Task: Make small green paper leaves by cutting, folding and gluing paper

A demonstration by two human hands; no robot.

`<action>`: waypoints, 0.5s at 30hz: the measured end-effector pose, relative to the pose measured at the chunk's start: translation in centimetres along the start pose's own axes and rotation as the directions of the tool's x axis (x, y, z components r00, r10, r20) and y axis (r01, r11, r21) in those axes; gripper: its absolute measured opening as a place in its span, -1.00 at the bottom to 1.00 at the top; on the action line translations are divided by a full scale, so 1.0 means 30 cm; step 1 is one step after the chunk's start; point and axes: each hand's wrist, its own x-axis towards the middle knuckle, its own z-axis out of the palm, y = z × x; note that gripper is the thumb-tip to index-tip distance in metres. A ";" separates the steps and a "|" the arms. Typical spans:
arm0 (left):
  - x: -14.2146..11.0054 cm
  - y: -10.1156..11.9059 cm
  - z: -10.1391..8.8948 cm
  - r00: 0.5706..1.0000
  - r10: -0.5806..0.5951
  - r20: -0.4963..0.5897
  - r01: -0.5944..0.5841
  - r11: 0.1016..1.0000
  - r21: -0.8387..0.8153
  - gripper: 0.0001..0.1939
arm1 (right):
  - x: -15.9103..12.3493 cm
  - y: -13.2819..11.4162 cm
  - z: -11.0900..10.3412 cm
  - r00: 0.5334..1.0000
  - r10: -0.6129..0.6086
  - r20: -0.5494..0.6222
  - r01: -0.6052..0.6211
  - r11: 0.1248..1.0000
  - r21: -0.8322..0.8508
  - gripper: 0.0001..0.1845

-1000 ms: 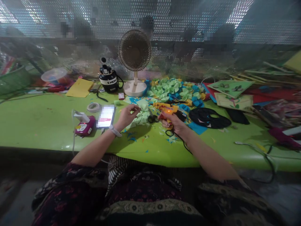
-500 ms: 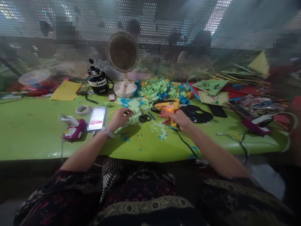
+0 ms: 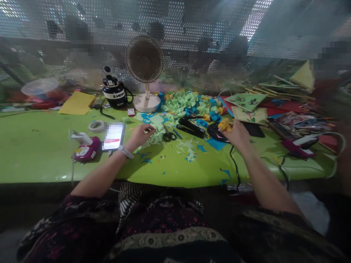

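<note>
My right hand [image 3: 239,134] is closed around a yellow hot glue gun [image 3: 225,125], over a black cut-out piece [image 3: 214,130] at the right of the table. A black cord [image 3: 234,164] hangs from that side over the table edge. Curled fingers mark my left hand [image 3: 142,134], which hovers at the pale green paper scraps [image 3: 157,136]; anything between its fingertips is too small to make out. Close to it lie black-handled scissors [image 3: 169,136]. Between the hands is a black stapler [image 3: 191,128].
Behind the hands is a heap of folded green, blue and yellow paper pieces [image 3: 189,104]. A small fan [image 3: 146,104] and a black bottle [image 3: 114,95] stand at the back. A phone [image 3: 113,137], tape roll [image 3: 96,126] and purple power strip [image 3: 87,149] lie left.
My right hand has carried the glue gun rightward, from beside the stapler to over the black piece, uncovering the stapler. The cord moved along with it. My left hand stays nearly still.
</note>
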 end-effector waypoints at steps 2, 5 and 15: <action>0.000 -0.003 0.001 1.000 -0.004 0.007 0.004 1.000 -0.003 -0.88 | 0.002 0.014 0.021 1.000 0.012 0.027 -0.012 1.000 -0.010 -0.16; -0.002 -0.004 0.003 1.000 0.005 -0.009 -0.005 1.000 -0.003 -0.88 | 0.002 0.026 0.050 0.999 0.013 0.051 -0.013 1.000 -0.012 -0.12; 0.006 -0.020 0.010 0.999 -0.044 -0.017 0.041 0.992 -0.119 -0.88 | 0.003 0.033 -0.017 0.956 -0.081 0.282 0.098 0.994 -0.048 -0.42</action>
